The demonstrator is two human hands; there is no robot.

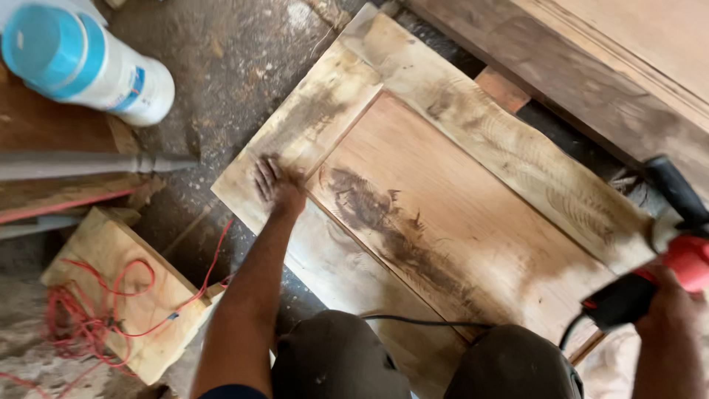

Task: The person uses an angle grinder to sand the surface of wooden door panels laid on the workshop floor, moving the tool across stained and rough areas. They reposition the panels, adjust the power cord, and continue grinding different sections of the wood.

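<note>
From the head camera, looking straight down, my left hand [277, 185] lies flat and spread wide, palm down, on the pale frame of the wooden door panel [443, 214], near that panel's left corner. It grips nothing; it only presses on the wood. My left forearm runs up from the bottom of the view, nearly straight, crossing the panel's near edge.

My right hand [668, 310] is closed around the red and black power sander [665, 266], which sits at the panel's right corner, partly off the frame. Its black handle points up and away from the panel, and its black cord [421, 321] trails across the panel's near edge toward my knees. Whether the tool's base touches the wood I cannot tell.

The panel lies skewed on the dusty floor, its raised centre field stained with a dark patch. My knees [413, 362] crowd the panel's near edge. Beyond its far edge lie long wooden planks [591, 66], close by. Left of the panel there is open floor, then a small wooden block [125, 295] draped with red wire [96, 310], a grey turned spindle [88, 164], and further up a white jar with a blue lid [81, 63] lying on its side.
</note>
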